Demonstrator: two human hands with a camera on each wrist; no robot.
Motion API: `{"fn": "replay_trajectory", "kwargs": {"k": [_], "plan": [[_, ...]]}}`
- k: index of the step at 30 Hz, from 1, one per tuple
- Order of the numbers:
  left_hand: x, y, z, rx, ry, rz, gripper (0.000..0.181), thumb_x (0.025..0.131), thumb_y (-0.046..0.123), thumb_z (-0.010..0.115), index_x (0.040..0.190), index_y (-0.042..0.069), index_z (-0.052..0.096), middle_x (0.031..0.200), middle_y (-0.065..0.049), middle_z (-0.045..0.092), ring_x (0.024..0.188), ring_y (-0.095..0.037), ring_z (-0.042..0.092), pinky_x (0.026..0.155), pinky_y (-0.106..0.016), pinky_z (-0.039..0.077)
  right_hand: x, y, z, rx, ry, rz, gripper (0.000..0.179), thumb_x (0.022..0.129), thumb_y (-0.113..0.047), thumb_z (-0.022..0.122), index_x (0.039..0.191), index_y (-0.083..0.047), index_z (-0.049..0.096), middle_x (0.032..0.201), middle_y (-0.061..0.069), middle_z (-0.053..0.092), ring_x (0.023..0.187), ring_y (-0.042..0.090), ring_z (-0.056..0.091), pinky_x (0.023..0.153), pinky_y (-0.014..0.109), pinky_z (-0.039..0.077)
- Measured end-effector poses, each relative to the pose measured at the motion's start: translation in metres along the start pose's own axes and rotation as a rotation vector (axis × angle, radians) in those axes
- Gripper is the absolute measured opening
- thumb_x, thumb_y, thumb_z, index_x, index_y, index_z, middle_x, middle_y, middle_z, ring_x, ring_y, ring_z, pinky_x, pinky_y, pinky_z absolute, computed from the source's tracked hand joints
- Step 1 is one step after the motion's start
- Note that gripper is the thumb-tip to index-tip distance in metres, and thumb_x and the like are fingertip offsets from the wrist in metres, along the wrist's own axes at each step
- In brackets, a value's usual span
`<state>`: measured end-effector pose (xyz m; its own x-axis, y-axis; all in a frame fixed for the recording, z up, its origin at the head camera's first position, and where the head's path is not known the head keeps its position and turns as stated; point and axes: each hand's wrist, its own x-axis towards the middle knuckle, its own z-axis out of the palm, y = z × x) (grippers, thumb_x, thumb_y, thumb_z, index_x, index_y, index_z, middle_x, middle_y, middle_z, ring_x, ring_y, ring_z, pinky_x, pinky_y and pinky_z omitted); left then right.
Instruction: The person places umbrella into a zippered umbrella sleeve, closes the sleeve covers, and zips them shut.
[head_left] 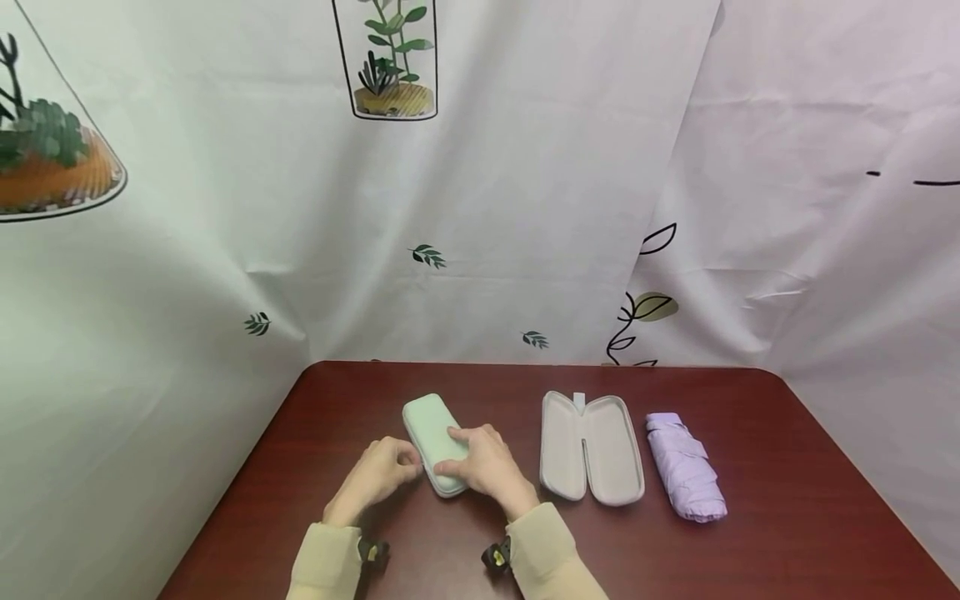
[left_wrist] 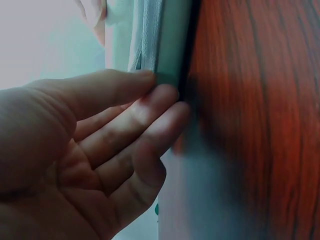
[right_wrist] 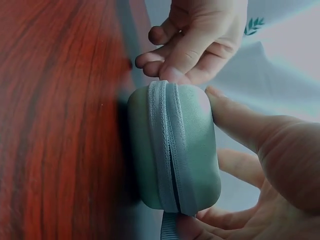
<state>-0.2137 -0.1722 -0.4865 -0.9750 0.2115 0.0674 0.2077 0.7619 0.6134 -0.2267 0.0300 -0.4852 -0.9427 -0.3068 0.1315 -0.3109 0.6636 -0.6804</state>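
Note:
A mint-green zip case (head_left: 431,423) lies tilted on the table, its lid lowered over the base. My right hand (head_left: 491,465) holds it from the right, thumb and fingers spread across its near half. At the case's left edge is my left hand (head_left: 381,468), thumb and forefinger pinched together at the zipper (left_wrist: 151,32). The zipper pull itself is hidden by those fingertips. In the right wrist view, a narrow dark gap runs between the zipper tapes (right_wrist: 162,130) at the near end. A grey ribbed strap (right_wrist: 170,227) sticks out beside my right fingers.
Right of the hands, a second case (head_left: 564,442) lies spread open, its pale grey lining facing up. Beyond it rests a folded lilac umbrella (head_left: 684,471). The dark red table (head_left: 480,379) backs onto a white printed curtain (head_left: 525,208).

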Motion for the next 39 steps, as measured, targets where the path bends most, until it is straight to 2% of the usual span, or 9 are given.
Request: {"fn": "replay_trajectory", "kwargs": {"k": [6,10,13,20,26,29,31,35,39], "plan": [[-0.003,-0.001,-0.003,-0.089,-0.139,0.087,0.01,0.076,0.003,0.073,0.073,0.011,0.07,0.061,0.006,0.061,0.058,-0.008,0.05,0.053,-0.027,0.041,-0.003,-0.006,0.001,-0.019,0.026,-0.005,0.062,0.072,-0.039,0.085,0.124,-0.01,0.068,0.114,0.017,0.063,0.103,0.033,0.056,0.084,0.049,0.045],[-0.005,0.0,-0.005,-0.184,-0.281,0.102,0.009,0.076,0.002,0.073,0.071,0.009,0.071,0.06,0.002,0.062,0.057,-0.009,0.052,0.052,-0.025,0.041,-0.005,-0.009,0.003,-0.04,0.039,0.01,0.063,0.072,-0.039,0.085,0.124,-0.01,0.068,0.112,0.019,0.061,0.096,0.034,0.057,0.081,0.05,0.046],[-0.007,0.002,-0.007,-0.229,-0.342,0.097,0.009,0.077,0.001,0.072,0.071,0.008,0.07,0.059,0.0,0.063,0.057,-0.01,0.054,0.052,-0.025,0.042,-0.006,-0.011,0.004,-0.057,0.047,0.015,0.063,0.072,-0.04,0.085,0.125,-0.011,0.068,0.109,0.019,0.06,0.091,0.033,0.058,0.078,0.05,0.046],[-0.008,0.001,-0.008,-0.232,-0.342,0.104,0.012,0.074,-0.003,0.069,0.071,0.008,0.071,0.059,0.001,0.061,0.055,-0.007,0.047,0.05,-0.024,0.039,-0.006,-0.013,-0.001,-0.101,0.003,-0.025,0.057,0.079,-0.038,0.079,0.127,-0.01,0.066,0.109,0.018,0.06,0.089,0.033,0.059,0.077,0.048,0.048],[-0.008,0.001,-0.008,-0.227,-0.353,0.103,0.011,0.076,-0.001,0.069,0.072,0.009,0.071,0.062,0.001,0.061,0.057,-0.008,0.049,0.051,-0.025,0.039,0.003,-0.008,-0.019,-0.204,-0.069,-0.175,0.036,0.089,-0.012,0.066,0.126,-0.009,0.066,0.108,0.011,0.064,0.097,0.027,0.061,0.081,0.042,0.049],[-0.008,0.001,-0.008,-0.224,-0.36,0.105,0.012,0.077,0.0,0.069,0.073,0.01,0.071,0.063,0.002,0.062,0.058,-0.008,0.051,0.052,-0.026,0.041,0.014,-0.013,-0.031,-0.313,-0.154,-0.262,0.048,0.086,0.0,0.064,0.132,-0.011,0.061,0.114,0.01,0.063,0.103,0.024,0.06,0.086,0.036,0.048],[-0.008,0.0,-0.009,-0.225,-0.364,0.103,0.012,0.078,0.0,0.068,0.073,0.01,0.071,0.064,0.002,0.062,0.059,-0.009,0.053,0.053,-0.026,0.042,0.023,-0.02,-0.039,-0.388,-0.232,-0.273,0.06,0.082,0.004,0.065,0.138,-0.016,0.056,0.122,0.008,0.06,0.111,0.024,0.057,0.091,0.035,0.046],[-0.008,-0.002,-0.011,-0.228,-0.367,0.094,0.011,0.079,0.0,0.069,0.074,0.01,0.071,0.065,0.002,0.061,0.061,-0.011,0.054,0.053,-0.026,0.042,0.037,-0.034,-0.047,-0.505,-0.369,-0.219,0.069,0.086,0.0,0.065,0.144,-0.033,0.048,0.135,0.002,0.054,0.121,0.023,0.05,0.096,0.039,0.042],[-0.009,-0.004,-0.014,-0.238,-0.368,0.085,0.009,0.079,0.0,0.069,0.076,0.008,0.071,0.066,0.002,0.062,0.061,-0.01,0.054,0.054,-0.027,0.042,0.047,-0.039,-0.045,-0.673,-0.463,-0.3,0.065,0.088,-0.004,0.065,0.138,-0.042,0.049,0.138,-0.003,0.05,0.116,0.022,0.049,0.091,0.04,0.043]]}}
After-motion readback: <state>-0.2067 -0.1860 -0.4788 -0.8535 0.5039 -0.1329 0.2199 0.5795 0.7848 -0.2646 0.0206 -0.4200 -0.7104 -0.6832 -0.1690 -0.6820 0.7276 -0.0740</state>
